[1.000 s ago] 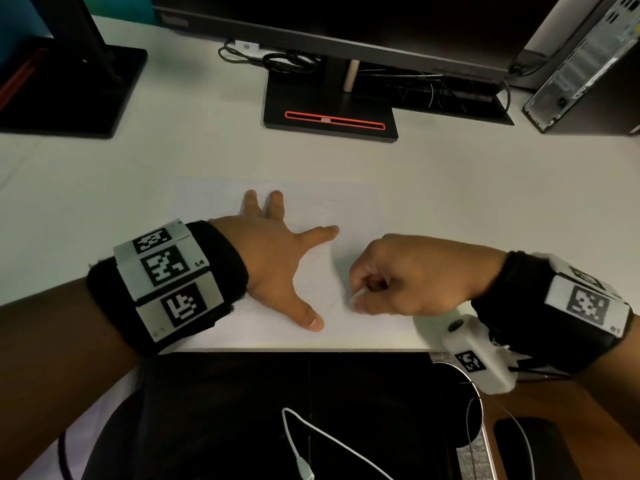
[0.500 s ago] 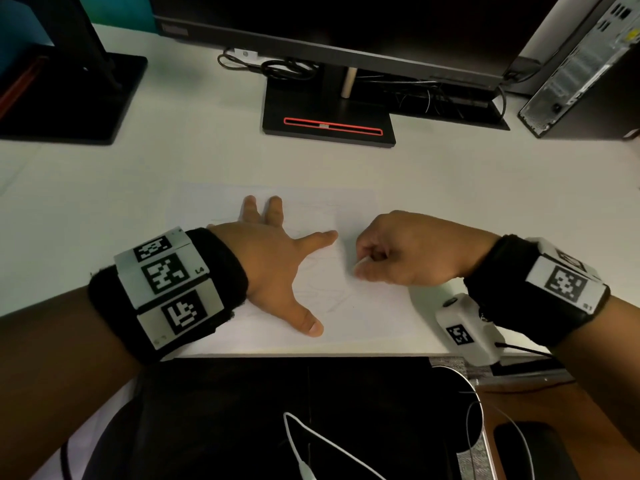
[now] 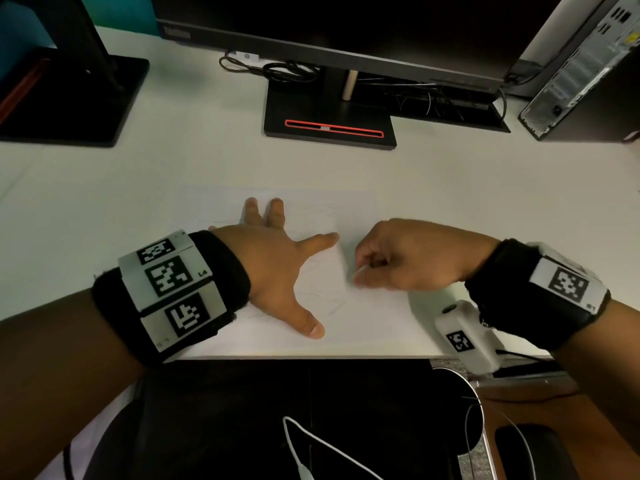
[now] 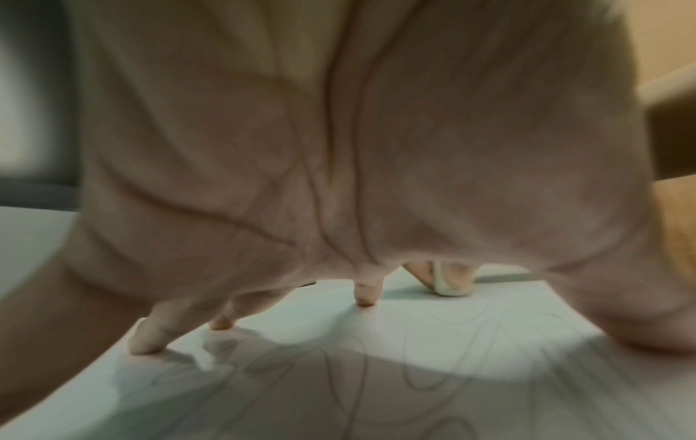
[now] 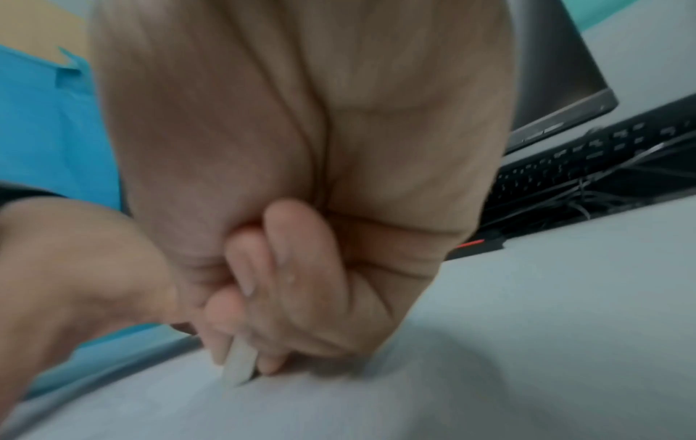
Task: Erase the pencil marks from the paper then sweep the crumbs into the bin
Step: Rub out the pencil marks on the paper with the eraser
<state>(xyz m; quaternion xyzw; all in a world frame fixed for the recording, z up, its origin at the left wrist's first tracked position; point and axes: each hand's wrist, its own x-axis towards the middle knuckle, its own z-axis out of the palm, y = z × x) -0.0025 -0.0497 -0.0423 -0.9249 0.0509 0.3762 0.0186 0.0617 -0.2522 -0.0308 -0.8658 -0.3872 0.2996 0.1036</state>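
A white sheet of paper (image 3: 360, 216) with faint pencil scribbles (image 3: 329, 296) lies near the front edge of the white desk. My left hand (image 3: 277, 261) lies flat on it with fingers spread, pressing it down; its fingertips (image 4: 364, 297) touch the sheet. My right hand (image 3: 398, 261) is curled and pinches a small white eraser (image 3: 360, 271) between thumb and fingers. The eraser (image 5: 239, 366) tip touches the paper just right of the left forefinger. It also shows past the left palm as a pale eraser (image 4: 450, 282).
A monitor base (image 3: 329, 116) with a red stripe stands behind the paper, with cables (image 3: 277, 69) and a keyboard (image 5: 587, 160) further back. A second stand (image 3: 69, 98) is at the left and a computer case (image 3: 585, 71) at the right. The rim of a round container (image 3: 464, 379) shows below the desk edge.
My right hand with the eraser has moved back and forth over the paper, from near the front edge up towards the left forefinger. The left hand stays put.
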